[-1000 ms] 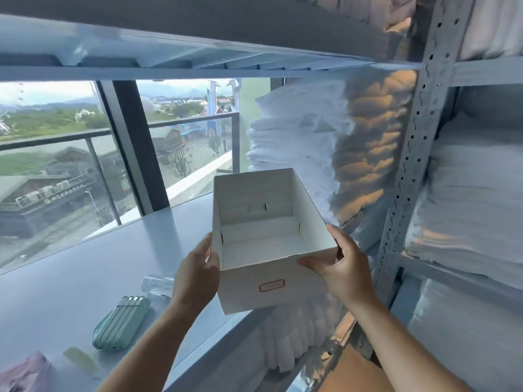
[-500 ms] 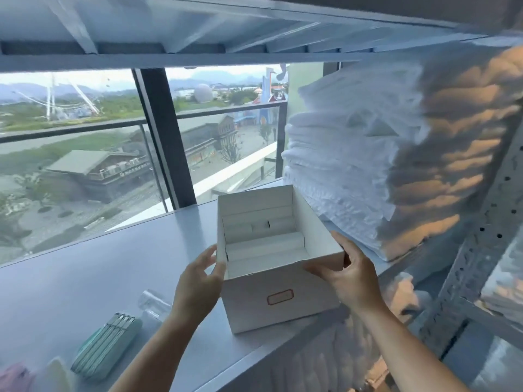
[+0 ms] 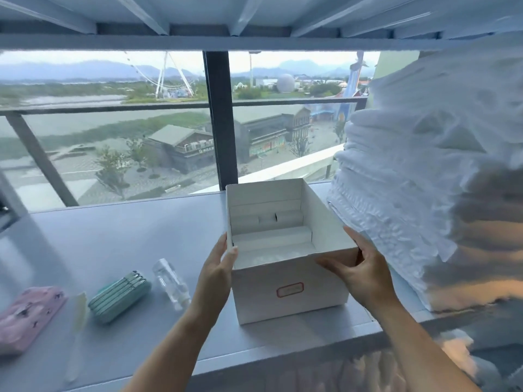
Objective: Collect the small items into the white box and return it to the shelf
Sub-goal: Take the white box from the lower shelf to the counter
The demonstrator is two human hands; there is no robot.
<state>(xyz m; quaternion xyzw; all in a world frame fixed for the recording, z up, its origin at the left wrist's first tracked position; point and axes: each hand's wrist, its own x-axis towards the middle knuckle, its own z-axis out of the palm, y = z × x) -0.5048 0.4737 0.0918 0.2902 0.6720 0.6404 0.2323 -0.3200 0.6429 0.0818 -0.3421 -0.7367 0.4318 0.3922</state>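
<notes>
Two bare hands on an open white box (image 3: pixel 288 290) standing on a grey shelf (image 3: pixel 119 244), near its front edge. Left hand (image 3: pixel 216 274) flat against the box's left wall, fingers extended along it with tips at the rim, pressing rather than wrapped. Right hand (image 3: pixel 360 271) at the near right corner, thumb lying across the front rim and fingers curled around the right wall, gripping the cardboard. Box interior white, with folded cardboard dividers toward the far wall; whether anything lies in the bottom, cannot tell. Small red-outlined label (image 3: pixel 289 290) on the near face. Left of the box, on the same surface: clear small bottle (image 3: pixel 170 282) on its side, just beside the left wrist; mint-green ribbed case (image 3: pixel 120 296) further left; pale slim item (image 3: pixel 79 308), blurred; pink patterned pouch (image 3: pixel 27 318) at the far left edge. Tall stack of folded white towels (image 3: pixel 410 179) right of the box, close to its right wall. Window (image 3: pixel 113 131) beyond the shelf.
</notes>
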